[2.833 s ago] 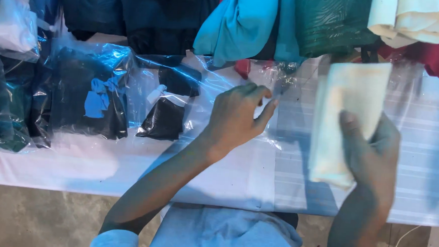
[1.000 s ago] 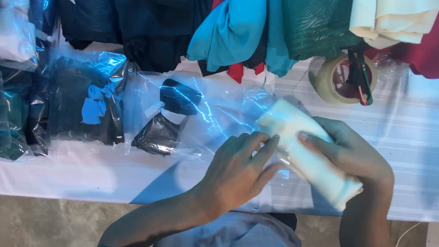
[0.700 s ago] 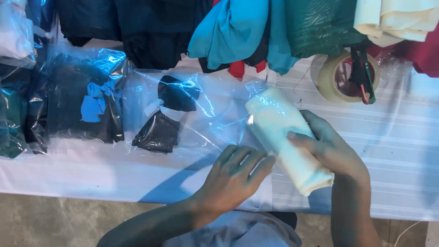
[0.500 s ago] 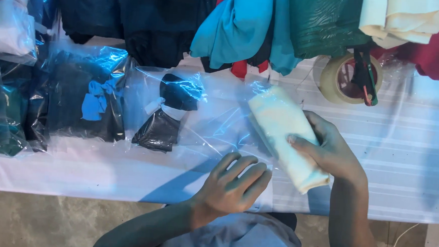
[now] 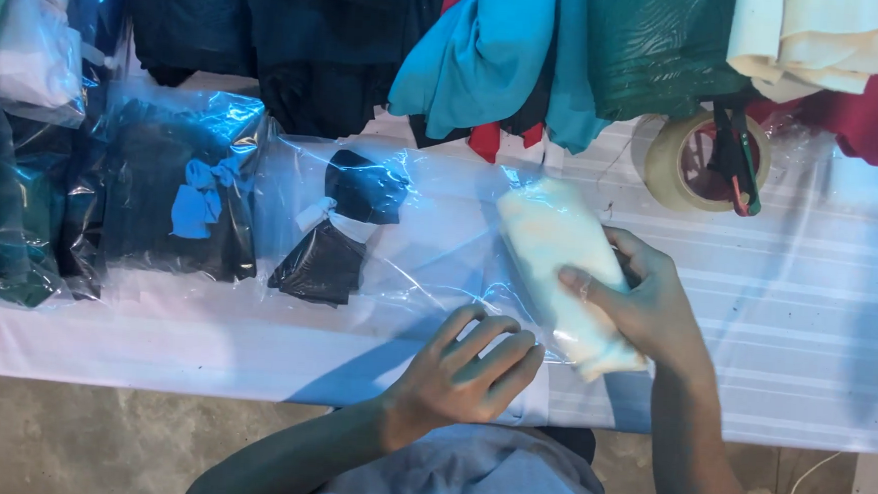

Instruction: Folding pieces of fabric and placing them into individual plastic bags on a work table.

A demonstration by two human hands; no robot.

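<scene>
left hand (image 5: 468,364): flat, fingers spread (palm down) | right hand (image 5: 646,308): fingers curled in a grasp

free: striped counter (image 5: 815,327) right of the right hand (image 5: 646,313) | blocked ahead: tape roll (image 5: 699,160), hanging clothes (image 5: 489,59) | blocked left of the left hand (image 5: 468,364): clear bag (image 5: 400,225) with dark cloth, wrapped dark bundles (image 5: 176,193) | between hands: narrow gap

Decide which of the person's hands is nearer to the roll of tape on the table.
Right. The right hand grips the cream folded cloth just below and left of the tape roll. The left hand rests flat on the clear plastic bag, farther down-left.
</scene>
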